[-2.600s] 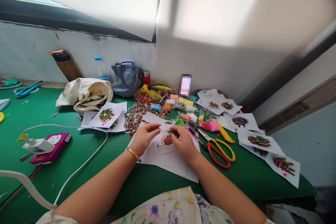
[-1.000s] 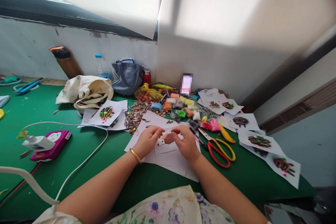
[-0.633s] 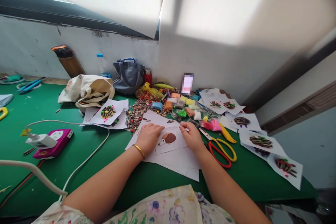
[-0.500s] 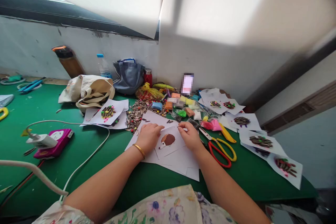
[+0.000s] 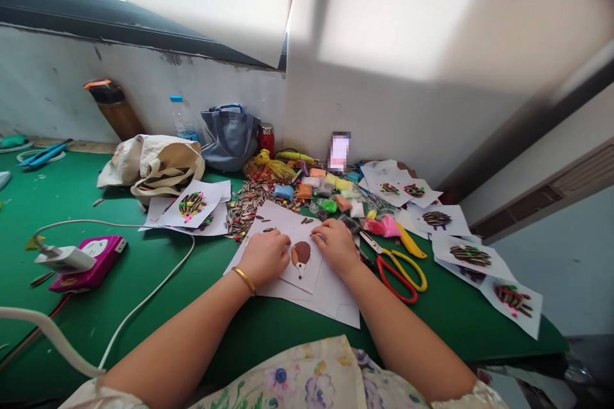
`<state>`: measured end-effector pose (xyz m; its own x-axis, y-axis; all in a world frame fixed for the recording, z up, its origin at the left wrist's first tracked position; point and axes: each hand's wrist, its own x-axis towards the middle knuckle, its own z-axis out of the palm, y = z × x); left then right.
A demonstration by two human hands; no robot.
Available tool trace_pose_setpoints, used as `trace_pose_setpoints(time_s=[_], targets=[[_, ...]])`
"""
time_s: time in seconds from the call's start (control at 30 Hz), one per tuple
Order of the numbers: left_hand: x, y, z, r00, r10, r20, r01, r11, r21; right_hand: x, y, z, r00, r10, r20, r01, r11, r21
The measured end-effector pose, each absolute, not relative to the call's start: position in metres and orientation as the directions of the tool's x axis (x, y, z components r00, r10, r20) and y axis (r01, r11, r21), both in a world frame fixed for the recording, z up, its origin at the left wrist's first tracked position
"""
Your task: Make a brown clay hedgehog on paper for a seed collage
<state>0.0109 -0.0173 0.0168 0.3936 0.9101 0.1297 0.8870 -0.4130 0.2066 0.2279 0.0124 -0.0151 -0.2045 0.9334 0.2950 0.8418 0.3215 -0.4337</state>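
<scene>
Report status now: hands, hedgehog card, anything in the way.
Left hand and right hand on paper card. Brown clay hedgehog between them. Scissors beside right hand.

The green-topped work table (image 5: 62, 204) fills my view. Under my left hand (image 5: 263, 259) and right hand (image 5: 336, 246) lies a stack of white paper sheets (image 5: 330, 300). Just beyond my hands spreads a heap of striped sunflower seeds (image 5: 254, 204), beside small packets of coloured modelling clay (image 5: 326, 195). Right of my right hand sit red-and-yellow-handled scissors (image 5: 398, 278) and paper sheets printed with seed-covered shapes (image 5: 470, 255). Left of my left hand are a cream canvas tote bag (image 5: 153, 163) and a magenta power bank (image 5: 89, 271).
</scene>
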Motion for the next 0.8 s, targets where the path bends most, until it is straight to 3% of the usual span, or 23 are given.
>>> trace_pose_setpoints(time_s=[0.2, 0.4, 0.6, 0.8], targets=[[0.010, -0.009, 0.003, 0.500, 0.810, 0.306, 0.773, -0.577, 0.263, 0.228, 0.011, -0.014, -0.206, 0.942, 0.265, 0.881, 0.296, -0.370], [0.011, -0.008, -0.009, 0.618, 0.764, 0.188, 0.721, -0.645, 0.251, 0.235, 0.000, -0.013, -0.313, 0.915, 0.253, 0.885, 0.378, -0.271], [0.013, -0.011, -0.008, 0.594, 0.781, 0.190, 0.736, -0.624, 0.262, 0.247, -0.014, -0.011, -0.407, 0.868, 0.284, 0.883, 0.454, -0.122], [0.015, -0.011, -0.008, 0.588, 0.784, 0.197, 0.740, -0.620, 0.260, 0.244, -0.016, -0.011, -0.437, 0.856, 0.278, 0.881, 0.469, -0.060]])
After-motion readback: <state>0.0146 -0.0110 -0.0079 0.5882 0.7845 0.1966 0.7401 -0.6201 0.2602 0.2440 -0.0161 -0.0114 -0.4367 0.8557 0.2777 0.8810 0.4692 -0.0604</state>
